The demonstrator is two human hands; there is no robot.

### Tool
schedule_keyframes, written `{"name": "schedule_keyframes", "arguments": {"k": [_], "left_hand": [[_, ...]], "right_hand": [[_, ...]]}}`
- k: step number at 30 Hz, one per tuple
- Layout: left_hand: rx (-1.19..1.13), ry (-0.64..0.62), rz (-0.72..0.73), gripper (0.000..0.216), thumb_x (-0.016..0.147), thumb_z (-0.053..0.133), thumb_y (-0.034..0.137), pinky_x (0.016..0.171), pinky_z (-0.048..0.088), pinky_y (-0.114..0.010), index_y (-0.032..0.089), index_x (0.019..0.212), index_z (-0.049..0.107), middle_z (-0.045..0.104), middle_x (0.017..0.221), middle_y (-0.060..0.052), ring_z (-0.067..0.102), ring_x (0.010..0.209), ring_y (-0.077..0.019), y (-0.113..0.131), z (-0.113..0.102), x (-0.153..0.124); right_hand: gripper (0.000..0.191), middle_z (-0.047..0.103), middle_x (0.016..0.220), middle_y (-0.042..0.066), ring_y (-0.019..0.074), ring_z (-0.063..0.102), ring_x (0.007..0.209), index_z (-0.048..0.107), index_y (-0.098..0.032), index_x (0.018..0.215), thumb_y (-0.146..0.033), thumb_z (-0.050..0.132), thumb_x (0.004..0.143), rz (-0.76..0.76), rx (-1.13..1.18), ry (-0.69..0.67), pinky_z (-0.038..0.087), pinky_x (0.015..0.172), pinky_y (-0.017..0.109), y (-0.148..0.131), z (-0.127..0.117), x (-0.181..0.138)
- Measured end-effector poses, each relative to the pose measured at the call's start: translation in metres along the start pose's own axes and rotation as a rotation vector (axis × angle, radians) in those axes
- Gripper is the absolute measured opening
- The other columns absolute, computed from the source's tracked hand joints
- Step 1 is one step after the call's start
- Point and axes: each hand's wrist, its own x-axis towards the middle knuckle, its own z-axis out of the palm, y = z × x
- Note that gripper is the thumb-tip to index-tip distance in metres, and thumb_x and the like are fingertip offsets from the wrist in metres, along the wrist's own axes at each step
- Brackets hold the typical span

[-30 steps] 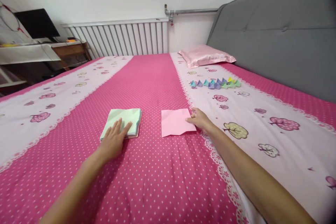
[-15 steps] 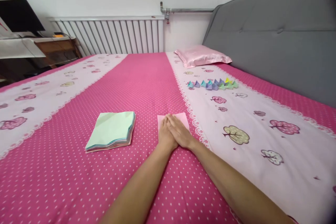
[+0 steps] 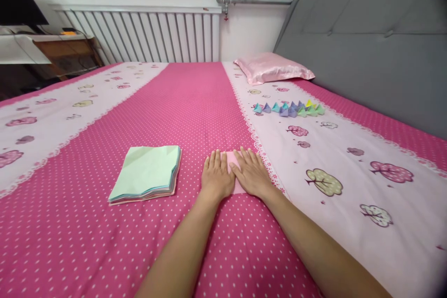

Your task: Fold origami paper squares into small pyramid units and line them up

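A sheet of pink paper (image 3: pixel 239 188) lies flat on the dotted pink bedspread (image 3: pixel 195 111), its sides covered by my palms. My left hand (image 3: pixel 217 177) rests flat over the paper's left side, fingers stretched out and slightly apart. Across the right side lies my right hand (image 3: pixel 252 174), also flat with its fingers spread. The two thumbs meet or nearly meet over the middle of the sheet. To the left sits a stack of coloured paper (image 3: pixel 148 170) with a pale green sheet on top.
Several small folded paper pieces (image 3: pixel 291 110) in blue, purple, green and yellow stand on the light band at right. Behind them is a pink pillow (image 3: pixel 272 67) by the grey headboard (image 3: pixel 370 42). A radiator (image 3: pixel 146 32) lines the wall; a monitor (image 3: pixel 17 2) stands at far left.
My hands were together, the right overlapping the left on the pink paper. Now they have moved apart to its two sides. The view has tilted slightly down.
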Motion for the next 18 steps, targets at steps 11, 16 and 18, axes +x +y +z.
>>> {"name": "schedule_keyframes", "arguments": {"k": [11,16,18], "left_hand": [[-0.088,0.208,-0.257,0.059,0.084,0.034,0.039,0.096,0.033,-0.041,-0.002,0.126,0.040,0.050,0.123,-0.026,0.044,0.118,-0.0324,-0.009,-0.028,-0.005],[-0.428,0.052,-0.276,0.044,0.074,0.052,0.042,0.073,0.044,-0.034,0.010,0.104,0.058,0.064,0.099,-0.019,0.060,0.091,-0.0295,-0.016,-0.041,-0.006],[-0.601,0.045,-0.270,0.043,0.066,0.061,0.030,0.069,0.045,-0.031,0.012,0.104,0.057,0.065,0.099,-0.015,0.060,0.087,-0.0266,-0.019,-0.038,-0.004]], "right_hand": [[0.059,0.039,0.138,0.014,0.0280,0.034,0.127,0.035,-0.009,0.134,-0.040,0.037,0.085,0.084,0.145,0.188,0.025,0.104,0.044,0.032,-0.008,0.013],[0.052,0.052,0.127,0.015,0.0230,0.049,0.116,0.042,-0.012,0.129,-0.034,0.045,0.082,0.176,0.608,0.315,0.035,0.099,0.041,0.047,-0.009,0.028],[0.052,0.054,0.124,0.016,0.0215,0.052,0.112,0.043,-0.012,0.127,-0.034,0.050,0.080,0.211,0.830,0.337,0.039,0.097,0.040,0.049,-0.011,0.029]]}}
